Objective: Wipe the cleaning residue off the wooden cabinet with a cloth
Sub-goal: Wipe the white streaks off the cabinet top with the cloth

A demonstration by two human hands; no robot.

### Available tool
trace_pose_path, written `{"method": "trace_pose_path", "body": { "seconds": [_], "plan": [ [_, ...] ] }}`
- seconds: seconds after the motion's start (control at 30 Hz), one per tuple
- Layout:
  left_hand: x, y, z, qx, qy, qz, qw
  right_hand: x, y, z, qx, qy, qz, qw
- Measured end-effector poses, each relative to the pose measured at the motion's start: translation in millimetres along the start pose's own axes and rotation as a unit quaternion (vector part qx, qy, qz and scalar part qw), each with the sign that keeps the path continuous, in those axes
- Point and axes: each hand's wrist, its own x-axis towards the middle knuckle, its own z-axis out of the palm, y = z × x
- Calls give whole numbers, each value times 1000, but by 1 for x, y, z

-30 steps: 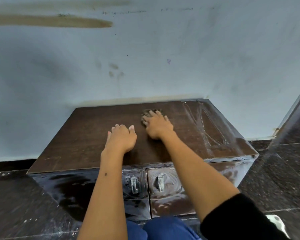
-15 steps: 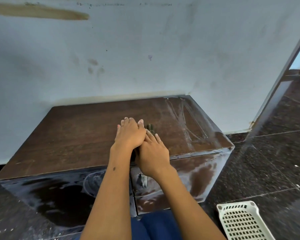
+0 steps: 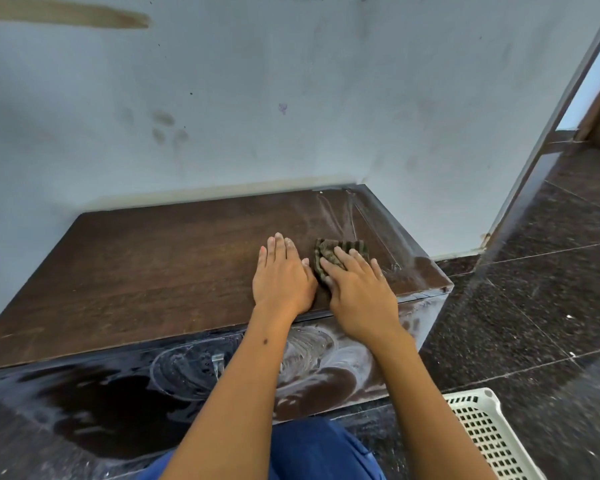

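A low dark wooden cabinet [image 3: 136, 271] stands against the wall. White soapy residue streaks [image 3: 361, 223] its top right part and swirls over its front doors [image 3: 312, 351]. A dark green ribbed cloth [image 3: 340, 249] lies on the top near the front edge. My right hand [image 3: 357, 292] presses flat on the cloth, fingers spread over its near half. My left hand [image 3: 281, 275] rests flat on the bare wood just left of the cloth, touching my right hand.
A pale blue stained wall [image 3: 291, 98] rises right behind the cabinet. Dark speckled floor tiles [image 3: 534, 306] spread to the right. A white perforated plastic basket [image 3: 489, 434] sits on the floor at lower right. A doorway frame [image 3: 551, 133] stands at the right. My blue-clad knee [image 3: 319, 452] is below.
My right hand with the cloth came from the back of the top to the front, then slid right. My left hand shifted right beside it. The view turned right.
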Motion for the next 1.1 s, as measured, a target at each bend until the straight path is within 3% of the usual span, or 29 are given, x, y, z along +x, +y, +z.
{"method": "trace_pose_path", "body": {
  "seconds": [0.17, 0.43, 0.7, 0.97, 1.1],
  "plan": [
    [4, -3, 5, 2, 15, 10, 1000, -24, 14, -3, 17, 16, 14, 1000],
    [1, -1, 2, 3, 12, 14, 1000, 61, 21, -8, -14, -63, 8, 998],
    [0, 1, 2, 3, 26, 10, 1000, -16, 27, -9, -35, 14, 21, 999],
    [1, 1, 1, -5, 18, 12, 1000, 91, 19, -5, -19, -52, 38, 998],
    [-3, 1, 2, 0, 15, 15, 1000, 75, 17, -4, -11, -36, 34, 999]
  ]
}}
